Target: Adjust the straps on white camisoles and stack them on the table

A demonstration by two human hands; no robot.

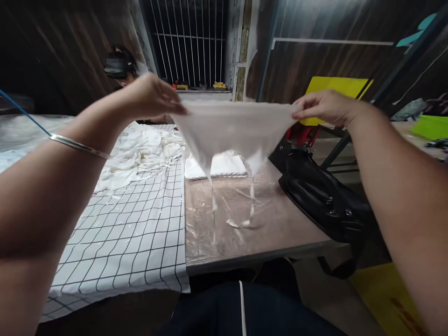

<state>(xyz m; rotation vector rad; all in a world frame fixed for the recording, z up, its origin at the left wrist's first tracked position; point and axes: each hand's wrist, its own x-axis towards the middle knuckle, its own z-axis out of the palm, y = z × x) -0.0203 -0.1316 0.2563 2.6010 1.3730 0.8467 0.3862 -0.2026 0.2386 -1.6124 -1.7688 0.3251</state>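
A thin white camisole (234, 128) is stretched out in the air above the table, hem upward and its two narrow straps dangling. My left hand (159, 95) pinches one corner of the hem. At the other corner my right hand (320, 105) grips the cloth between thumb and fingers. Beneath the camisole, partly hidden by it, a folded stack of white garments (229, 165) with scalloped edges lies on the table (273, 224), which has clear plastic over it. One strap's end touches or hangs close to the plastic; I cannot tell which.
Left of the plastic, a checked cloth (140, 233) carries a heap of loose white garments (150, 149). A black bag (315, 191) rests on the table's right side. Behind my left hand sits another person (121, 65). A barred window (189, 42) is at the back.
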